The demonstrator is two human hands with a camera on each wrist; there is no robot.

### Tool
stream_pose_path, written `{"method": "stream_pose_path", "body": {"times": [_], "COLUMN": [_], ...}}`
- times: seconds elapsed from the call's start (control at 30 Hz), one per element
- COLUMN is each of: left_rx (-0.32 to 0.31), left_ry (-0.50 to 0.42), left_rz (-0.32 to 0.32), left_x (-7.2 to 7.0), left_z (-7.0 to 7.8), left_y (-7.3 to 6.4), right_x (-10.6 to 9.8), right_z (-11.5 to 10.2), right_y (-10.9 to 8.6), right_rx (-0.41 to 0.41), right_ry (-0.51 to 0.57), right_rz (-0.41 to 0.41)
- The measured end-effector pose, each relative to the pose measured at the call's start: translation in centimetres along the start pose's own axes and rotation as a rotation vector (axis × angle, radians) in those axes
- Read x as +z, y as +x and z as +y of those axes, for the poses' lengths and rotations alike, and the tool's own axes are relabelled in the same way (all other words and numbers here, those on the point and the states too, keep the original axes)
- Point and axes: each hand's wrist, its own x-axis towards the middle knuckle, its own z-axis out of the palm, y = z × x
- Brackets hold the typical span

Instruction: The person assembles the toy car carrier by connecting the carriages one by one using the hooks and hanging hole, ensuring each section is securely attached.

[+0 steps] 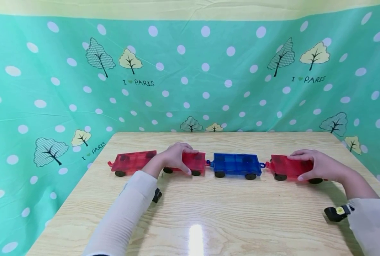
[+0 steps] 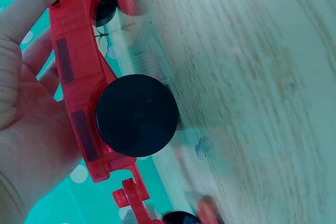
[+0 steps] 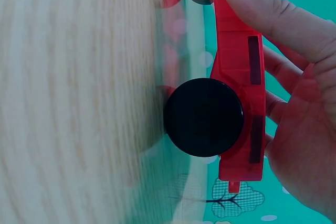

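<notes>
Four-wheeled toy train cars of see-through plastic stand in a row: a red car (image 1: 132,163) at the left end, a second red car (image 1: 198,161), a blue car (image 1: 236,164) and a right-end red car (image 1: 279,165). My left hand (image 1: 176,156) holds the second red car across its width, thumb on the near side. Its black wheel (image 2: 137,115) and red coupling (image 2: 131,195) show in the left wrist view. With thumb and fingers, my right hand (image 1: 321,165) grips the right-end red car (image 3: 239,56). Couplings meet or overlap at both ends of the blue car.
The cars stand on a light wooden table (image 1: 235,209). Behind and beside it hangs a green dotted cloth (image 1: 206,78) with printed trees. Black wrist devices (image 1: 335,213) sit by both sleeves. A bright light reflection lies on the table front.
</notes>
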Motion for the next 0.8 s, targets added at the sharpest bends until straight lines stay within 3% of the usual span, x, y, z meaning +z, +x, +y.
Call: {"method": "stream_pose_path", "body": {"times": [0.57,0.8], "left_rx": [0.029,0.047], "left_ry": [0.038,-0.058], "left_rz": [0.056,0.099], "left_x": [0.2,0.5], "left_z": [0.1,0.3], "left_y": [-0.8,-1.2], "right_x": [0.1,0.1], "right_z": [-0.3,-0.4], "right_y": [-0.3,-0.3], "right_rx": [-0.006,0.004], "right_ry": [-0.009,-0.003], "right_rz": [-0.011,-0.019]}}
